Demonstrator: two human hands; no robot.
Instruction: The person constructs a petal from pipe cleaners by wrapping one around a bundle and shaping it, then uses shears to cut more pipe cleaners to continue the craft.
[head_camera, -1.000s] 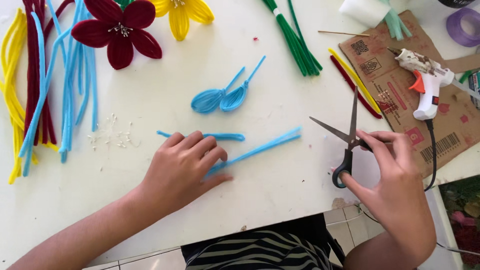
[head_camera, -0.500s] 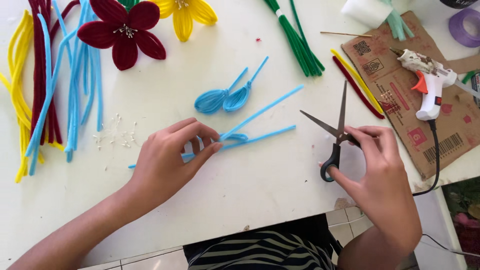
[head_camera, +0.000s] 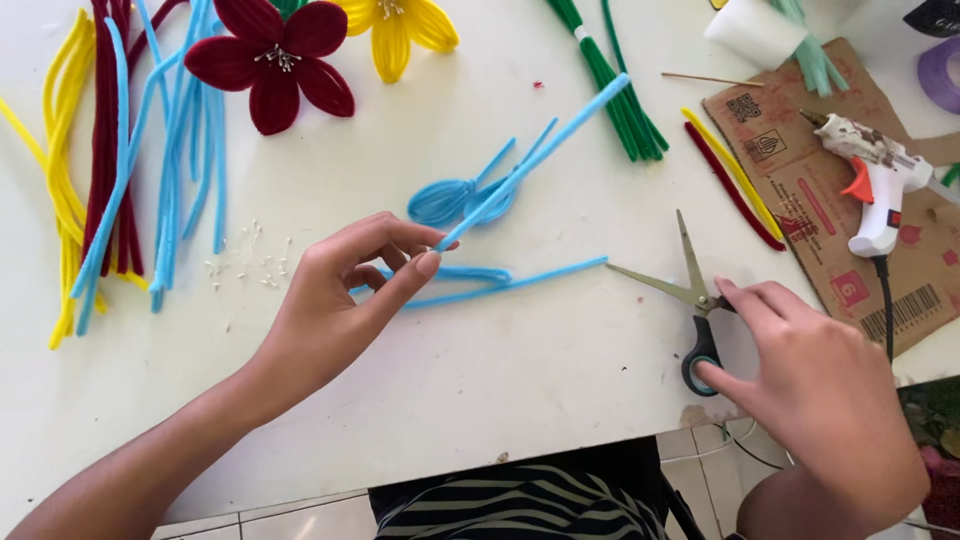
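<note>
L hand (head_camera: 335, 300) pinches a light-blue pipe cleaner (head_camera: 545, 148) btw thumb and fingertips (head_camera: 428, 263), closed on its near end. From the pinch the stem slants up and away to the right, lifted off the white table (head_camera: 480, 400), its far tip ending near the bundle of green pipe cleaners (head_camera: 610, 80). Just under the pinch, on the table, lie more light-blue pipe cleaner pieces (head_camera: 500, 284), one long strand running right twd the scissors (head_camera: 690, 300). Just beyond the pinch, partly behind the held stem, sits a small looped blue petal shape (head_camera: 450, 200).

R hand (head_camera: 810, 390) rests on the scissors, well right of the pinch; fingers over the black handles, blades spread open and pointing away from the person. Whether the fingers are thru the loops can't be told; hand is closed loosely on the handles.

Left of the pinch: loose bunch of yellow, dark-red and blue pipe cleaners (head_camera: 110, 170), plus tiny white specks (head_camera: 245, 262) scattered close to the L hand's knuckles. Beyond it: a dark-red pipe-cleaner flower (head_camera: 270, 60) w/ a yellow flower (head_camera: 400, 30) touching beside it.

Far right of the pinch: a piece of brown cardboard (head_camera: 800, 200) carrying a white glue gun (head_camera: 875, 175) w/ orange trigger; one yellow and one dark-red pipe cleaner (head_camera: 735, 180) lie along the cardboard's left edge.
</note>
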